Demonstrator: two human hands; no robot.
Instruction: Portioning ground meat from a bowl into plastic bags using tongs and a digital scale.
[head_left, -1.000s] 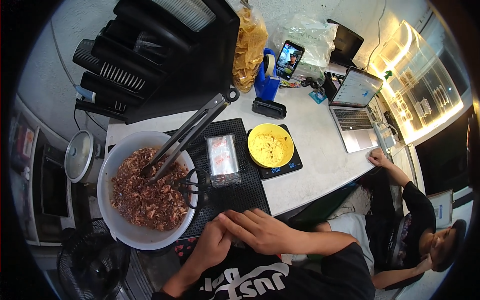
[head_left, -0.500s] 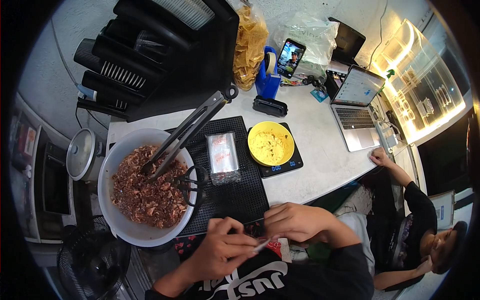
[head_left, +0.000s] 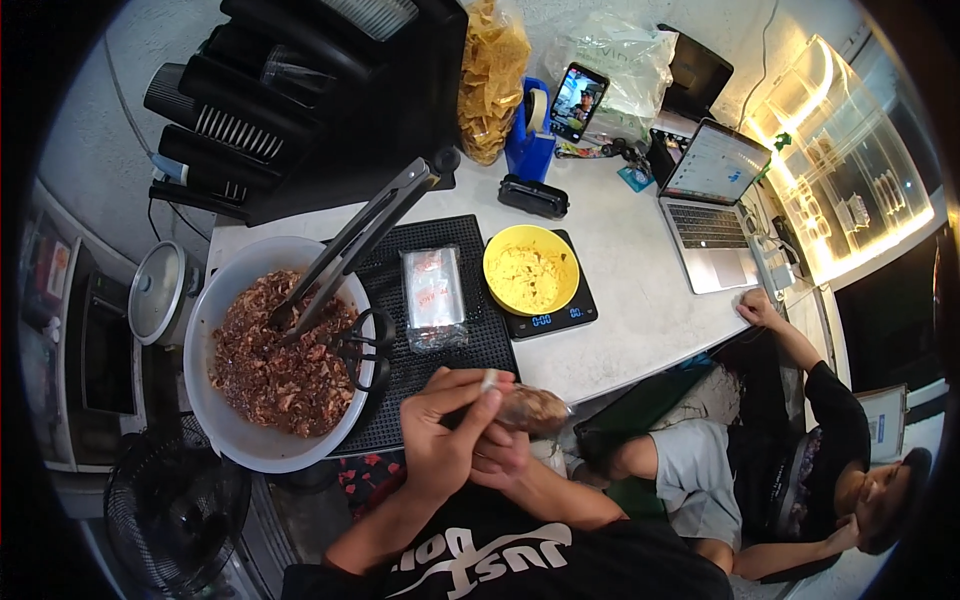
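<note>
My left hand [head_left: 440, 420] is closed, with thumb and fingers pinching the pale twisted neck of a small clear plastic bag of meat [head_left: 537, 408]. Just below and against it, my right hand [head_left: 503, 458] has its fingers curled at the bag's near side. The filled bag points to the right, off the table's front edge. Beyond my hands, a stack of clear plastic bags [head_left: 434, 290] lies on a black ribbed mat [head_left: 385, 400]. A large white tub [head_left: 205, 420] of chopped brown meat stands on the left, with tongs [head_left: 360, 240] and black-handled scissors [head_left: 377, 350] resting in it.
A yellow bowl [head_left: 490, 282] sits on a black digital scale [head_left: 575, 318]. Behind are a tape dispenser [head_left: 530, 145], a phone [head_left: 578, 102] and a bag of chips [head_left: 492, 85]. To the right are a laptop [head_left: 715, 215] and a seated person [head_left: 800, 470] with one hand on the table.
My hands have risen and come together toward the mat's front edge. The filled bag, hidden before, now shows to the right of my fingers. The view has shifted slightly.
</note>
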